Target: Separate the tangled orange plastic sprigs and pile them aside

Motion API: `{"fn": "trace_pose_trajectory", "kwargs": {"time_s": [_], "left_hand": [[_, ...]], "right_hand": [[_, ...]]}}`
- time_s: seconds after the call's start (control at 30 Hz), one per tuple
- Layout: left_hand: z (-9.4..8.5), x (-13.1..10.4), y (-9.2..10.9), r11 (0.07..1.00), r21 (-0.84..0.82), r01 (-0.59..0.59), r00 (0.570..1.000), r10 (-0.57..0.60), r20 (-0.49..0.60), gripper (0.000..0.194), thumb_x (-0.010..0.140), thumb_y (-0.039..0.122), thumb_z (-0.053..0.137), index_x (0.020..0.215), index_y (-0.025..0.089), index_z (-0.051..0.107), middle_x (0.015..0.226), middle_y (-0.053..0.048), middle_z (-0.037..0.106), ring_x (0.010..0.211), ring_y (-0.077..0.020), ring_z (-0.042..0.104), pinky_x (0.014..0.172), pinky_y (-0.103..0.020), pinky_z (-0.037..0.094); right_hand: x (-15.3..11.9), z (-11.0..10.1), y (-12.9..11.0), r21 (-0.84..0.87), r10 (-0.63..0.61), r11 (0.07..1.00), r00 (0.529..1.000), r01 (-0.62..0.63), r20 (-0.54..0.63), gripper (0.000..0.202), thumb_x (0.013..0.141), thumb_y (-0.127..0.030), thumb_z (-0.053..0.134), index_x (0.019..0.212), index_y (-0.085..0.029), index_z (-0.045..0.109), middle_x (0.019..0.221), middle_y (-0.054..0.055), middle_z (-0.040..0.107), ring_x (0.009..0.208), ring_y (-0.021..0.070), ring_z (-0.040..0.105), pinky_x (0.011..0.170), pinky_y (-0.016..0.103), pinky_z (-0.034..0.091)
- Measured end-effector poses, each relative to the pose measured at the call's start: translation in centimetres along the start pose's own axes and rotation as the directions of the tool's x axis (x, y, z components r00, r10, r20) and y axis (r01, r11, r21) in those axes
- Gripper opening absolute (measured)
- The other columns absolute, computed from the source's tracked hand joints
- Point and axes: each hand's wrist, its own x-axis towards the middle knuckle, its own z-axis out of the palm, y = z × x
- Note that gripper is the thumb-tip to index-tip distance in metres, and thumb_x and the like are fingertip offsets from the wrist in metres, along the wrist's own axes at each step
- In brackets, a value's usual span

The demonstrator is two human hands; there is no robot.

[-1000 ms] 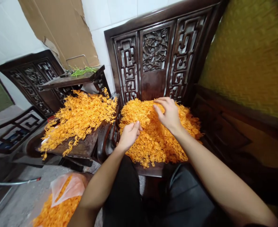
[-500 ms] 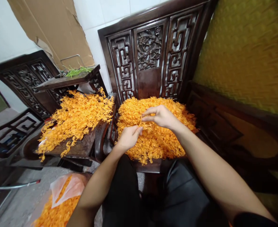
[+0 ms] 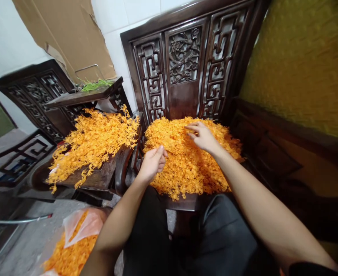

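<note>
A thick pile of small orange plastic-looking branched pieces point(image 3: 183, 172) covers the seat of the carved wooden chair before me. My left hand point(image 3: 154, 163) is over the pile's left side, closed, thumb pressed against the curled fingers. Anything pinched there is too small or hidden to name. Above the back middle of the pile is my right hand point(image 3: 201, 136), its fingers apart and nothing visible between them. Whether its fingertips touch the pieces I cannot tell.
More orange pieces point(image 3: 99, 134) spill over a second wooden seat on the left. Green strands point(image 3: 96, 85) lie on a small wooden table point(image 3: 71, 99). A plastic bag point(image 3: 84, 224) with orange pieces stands on the floor. The carved chair back point(image 3: 184, 96) rises behind the pile.
Both hands were close together over the pile, pinching a small orange piece. They have moved apart: the right went right with fingers opened, the left slightly left and turned, still closed.
</note>
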Motion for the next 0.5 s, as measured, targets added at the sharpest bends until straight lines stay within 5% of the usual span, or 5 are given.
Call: {"fn": "trace_pose_trajectory", "kwargs": {"time_s": [0.13,0.2,0.3,0.37,0.5], "left_hand": [[0.1,-0.1,0.3,0.996,-0.085,0.010,1.000,-0.009,0.022,0.049,0.084,0.063,0.068,0.080,0.017,0.052,0.053,0.011,0.027,0.040,-0.0019,0.017,0.039,-0.015,0.011],[0.3,0.0,0.3,0.992,-0.121,0.024,0.999,-0.019,0.041,0.049,0.085,0.063,0.067,0.081,0.017,0.052,0.052,0.011,0.027,0.040,-0.0020,0.017,0.038,-0.014,0.011],[0.6,0.3,0.3,0.983,-0.178,0.041,0.998,-0.031,0.059,0.048,0.087,0.063,0.065,0.080,0.018,0.050,0.052,0.012,0.026,0.039,-0.0022,0.017,0.038,-0.014,0.011],[0.8,0.4,0.3,0.978,-0.205,0.043,0.998,-0.031,0.063,0.048,0.088,0.063,0.064,0.080,0.018,0.050,0.051,0.011,0.027,0.039,-0.0023,0.017,0.037,-0.013,0.012],[0.9,-0.1,0.3,0.971,-0.233,0.047,0.996,-0.027,0.088,0.048,0.088,0.061,0.065,0.077,0.019,0.047,0.050,0.012,0.025,0.038,-0.0023,0.016,0.036,-0.013,0.012]], "right_hand": [[-0.5,0.0,-1.8,-0.308,-0.171,0.935,0.985,0.173,0.036,0.063,0.075,-0.003,0.062,0.137,-0.015,0.064,0.157,0.020,0.039,0.150,0.0430,0.031,0.122,0.064,0.027],[-1.6,-0.3,-3.7,-0.221,-0.259,0.944,0.965,0.246,-0.029,0.047,0.085,-0.013,0.062,0.131,-0.017,0.066,0.146,0.017,0.052,0.141,0.0382,0.045,0.118,0.061,0.037],[-3.5,0.0,-7.1,0.062,-0.341,0.937,0.938,0.344,-0.061,0.035,0.094,-0.033,0.061,0.126,-0.020,0.065,0.117,0.012,0.068,0.099,0.0237,0.068,0.089,0.043,0.058],[-4.3,0.6,-8.9,0.158,-0.393,0.907,0.919,0.390,-0.008,0.038,0.091,-0.037,0.068,0.126,-0.022,0.065,0.113,0.009,0.071,0.089,0.0203,0.068,0.080,0.038,0.059],[-4.3,1.5,-9.9,0.292,-0.446,0.861,0.894,0.417,0.037,0.020,0.088,-0.036,0.073,0.102,-0.023,0.078,0.102,0.006,0.075,0.091,0.0197,0.070,0.087,0.038,0.056]]}}
